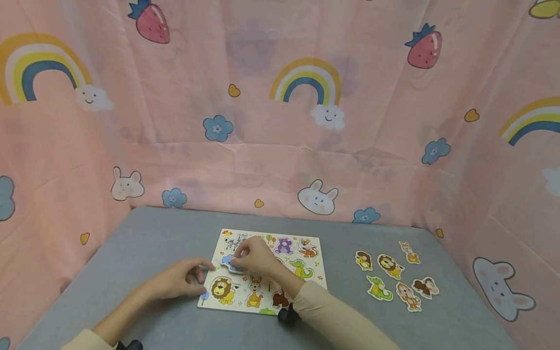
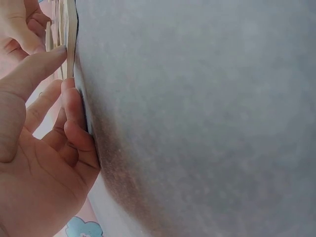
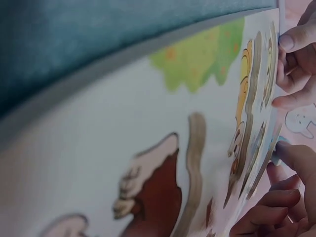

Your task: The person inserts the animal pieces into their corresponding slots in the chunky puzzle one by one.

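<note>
A white animal puzzle board (image 1: 238, 297) lies on the grey table, printed with a lion, a kangaroo, a crocodile and other animals. My right hand (image 1: 258, 256) is over its left half and pinches a blue animal puzzle piece (image 1: 228, 263) between thumb and fingertips. The right wrist view shows this piece (image 3: 265, 165) edge-on, tilted against the board; whether it sits in a recess is hidden. At the board's left edge rests my left hand (image 1: 181, 279), thumb and index finger apart and loosely bent. In the left wrist view, its thumb (image 2: 42, 64) touches the board's rim (image 2: 72, 39).
Right of the board lie several loose pieces: a lion (image 1: 389, 266), a hedgehog (image 1: 363, 261), a kangaroo (image 1: 409, 253), a crocodile (image 1: 379, 288), a monkey (image 1: 409, 296) and a brown animal (image 1: 425, 287). A pink patterned curtain (image 1: 271, 126) surrounds the table's back and sides.
</note>
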